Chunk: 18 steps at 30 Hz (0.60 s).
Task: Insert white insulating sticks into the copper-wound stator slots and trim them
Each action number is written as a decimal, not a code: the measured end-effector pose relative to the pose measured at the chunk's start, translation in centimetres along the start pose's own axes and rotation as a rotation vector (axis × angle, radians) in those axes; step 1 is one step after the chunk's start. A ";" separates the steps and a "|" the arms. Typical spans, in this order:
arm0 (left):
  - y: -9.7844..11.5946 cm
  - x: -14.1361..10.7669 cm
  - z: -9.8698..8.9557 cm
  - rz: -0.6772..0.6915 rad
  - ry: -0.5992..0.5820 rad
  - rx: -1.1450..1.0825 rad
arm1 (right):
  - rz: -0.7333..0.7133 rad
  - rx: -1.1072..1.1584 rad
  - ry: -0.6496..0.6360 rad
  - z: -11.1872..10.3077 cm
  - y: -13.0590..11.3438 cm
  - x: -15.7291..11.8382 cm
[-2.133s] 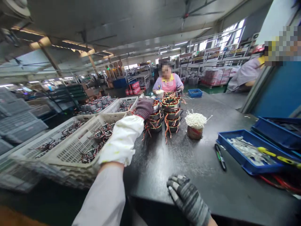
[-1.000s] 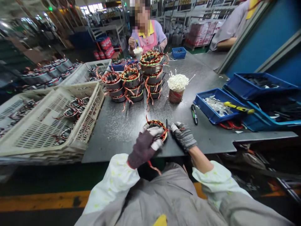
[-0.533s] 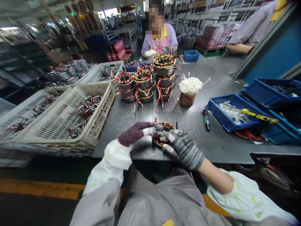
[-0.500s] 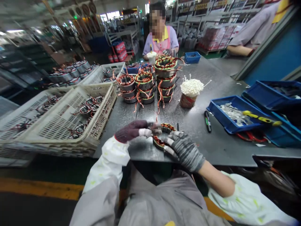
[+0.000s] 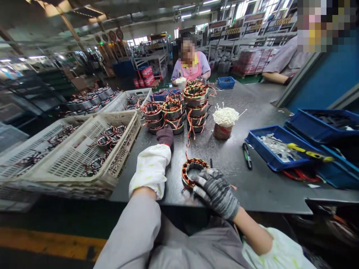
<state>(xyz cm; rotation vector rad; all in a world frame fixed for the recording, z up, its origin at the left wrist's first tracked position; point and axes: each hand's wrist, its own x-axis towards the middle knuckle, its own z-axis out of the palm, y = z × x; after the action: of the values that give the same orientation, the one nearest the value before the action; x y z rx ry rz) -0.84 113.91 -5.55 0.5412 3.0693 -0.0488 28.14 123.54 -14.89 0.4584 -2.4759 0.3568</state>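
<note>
Slightly bent, the right hand's (image 5: 220, 195) fingers touch the right rim of a round, wire-wound ring (image 5: 185, 171) lying leftward on the counter (image 5: 238, 183); whether they grip, I cannot tell. Farther off, the left hand (image 5: 165, 136), finger state hidden, reaches the stacked rings (image 5: 172, 112).

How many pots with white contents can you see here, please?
2: one pot stands right of the stacked rings, and a farther pot is near the co-worker across the table. Others may be hidden behind the stacks.
</note>
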 end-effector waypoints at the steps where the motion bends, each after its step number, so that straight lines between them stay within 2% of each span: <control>1: -0.1 0.1 0.3 0.002 0.002 -0.004 | 0.030 0.004 0.004 0.0 0.0 0.0; 3: -0.2 -0.1 0.6 0.027 0.034 -0.015 | 0.093 0.006 -0.021 0.0 -0.1 0.3; 6: 0.0 -0.8 0.8 0.089 0.069 -0.024 | 0.110 0.016 -0.071 -0.1 -0.3 0.8; 11: 0.9 -3.2 1.1 0.140 0.095 -0.050 | 0.144 0.008 -0.104 -0.6 -0.7 1.6; 13: 0.6 -5.2 1.3 0.178 0.108 -0.083 | 0.137 -0.028 -0.141 -1.5 -0.6 1.9; 15: -0.4 -8.2 1.6 0.239 0.130 -0.136 | 0.140 -0.073 -0.192 -2.5 -0.2 2.0; 17: -1.7 -12.2 2.2 0.355 0.172 -0.219 | 0.132 -0.091 -0.257 -3.5 0.5 2.2; 18: -2.3 -14.3 2.6 0.473 0.244 -0.310 | 0.124 -0.087 -0.290 -4.0 0.9 2.4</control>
<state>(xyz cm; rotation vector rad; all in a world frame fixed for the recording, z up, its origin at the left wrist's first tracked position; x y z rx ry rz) 11.87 106.73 -7.62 1.3035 2.9804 0.5249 27.91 125.13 -10.43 0.3415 -2.7977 0.2440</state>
